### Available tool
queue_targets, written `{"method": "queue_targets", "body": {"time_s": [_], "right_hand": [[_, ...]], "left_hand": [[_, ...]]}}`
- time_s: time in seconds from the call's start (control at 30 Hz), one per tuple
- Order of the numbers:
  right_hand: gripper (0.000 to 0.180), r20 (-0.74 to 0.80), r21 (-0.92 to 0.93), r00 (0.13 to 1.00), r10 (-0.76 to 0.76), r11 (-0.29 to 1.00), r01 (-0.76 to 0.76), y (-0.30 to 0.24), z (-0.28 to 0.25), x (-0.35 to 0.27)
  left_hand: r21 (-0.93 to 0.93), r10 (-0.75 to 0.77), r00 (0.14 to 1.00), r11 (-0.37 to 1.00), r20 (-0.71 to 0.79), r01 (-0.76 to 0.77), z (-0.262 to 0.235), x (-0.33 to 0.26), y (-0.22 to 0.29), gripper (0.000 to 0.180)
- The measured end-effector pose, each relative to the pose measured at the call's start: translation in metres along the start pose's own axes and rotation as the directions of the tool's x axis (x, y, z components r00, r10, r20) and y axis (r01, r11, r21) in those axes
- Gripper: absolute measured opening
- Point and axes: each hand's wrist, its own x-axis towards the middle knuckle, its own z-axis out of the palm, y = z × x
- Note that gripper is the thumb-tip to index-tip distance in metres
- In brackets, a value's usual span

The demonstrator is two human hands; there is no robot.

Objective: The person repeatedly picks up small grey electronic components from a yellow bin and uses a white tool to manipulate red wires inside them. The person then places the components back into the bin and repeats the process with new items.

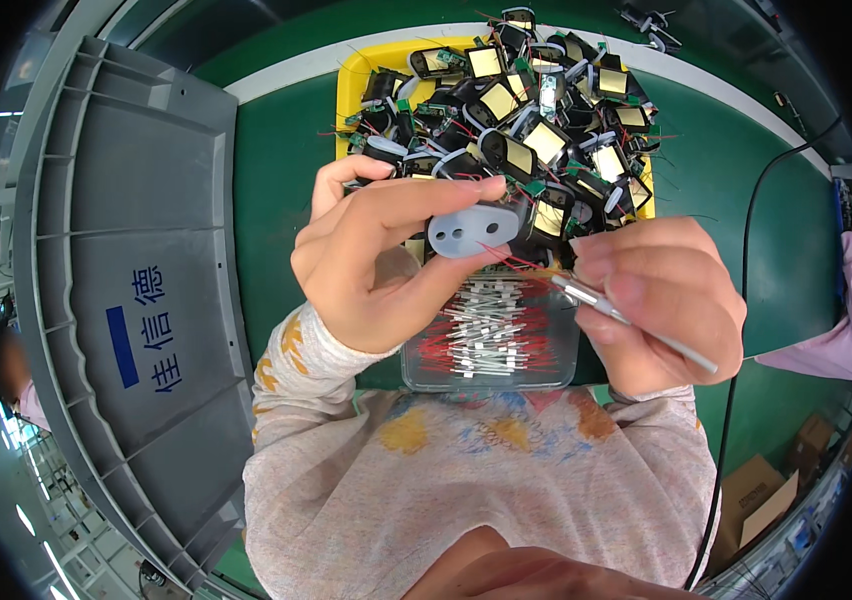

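Observation:
My left hand (376, 250) pinches a grey oval plastic piece (473, 231) between thumb and fingers, its face with three dark holes turned up. Thin red wires (509, 258) run from this piece toward my right hand (661, 300). Between the right thumb and fingers is a slim silver-grey rod (596, 300), slanting down to the right; its exact kind I cannot make out. The wires come close to its shiny end; whether they touch is unclear. Below both hands lies a clear plastic tray (491, 380) of white sticks with red leads (491, 325).
A yellow bin (354, 75), heaped with black casings with wires and small boards (506, 150), stands at the far side of the green table (286, 180). A large grey crate (146, 250) stands at left. A black cable (749, 250) runs down the right, near a cardboard box (751, 500).

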Motion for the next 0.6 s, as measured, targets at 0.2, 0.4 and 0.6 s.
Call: {"method": "queue_targets", "body": {"time_s": [0.2, 0.4, 0.6], "right_hand": [[0.027, 0.028, -0.004, 1.000, -0.014, 1.000, 0.014, -0.0006, 0.0028, -0.0029], [0.028, 0.007, -0.010, 1.000, -0.003, 1.000, 0.004, -0.0009, 0.0049, -0.0039], [0.027, -0.011, -0.039, 0.999, 0.048, 0.998, -0.048, -0.0020, 0.0042, -0.0025]], "left_hand": [[0.077, 0.048, 0.986, 0.996, -0.163, -0.036, 0.0071, -0.0028, -0.0008, 0.037], [0.114, 0.060, 0.985, 0.993, -0.162, -0.042, 0.0067, -0.0022, -0.0022, 0.039], [0.182, 0.049, 0.983, 0.983, -0.177, -0.016, 0.0055, -0.0019, -0.0002, 0.040]]}}
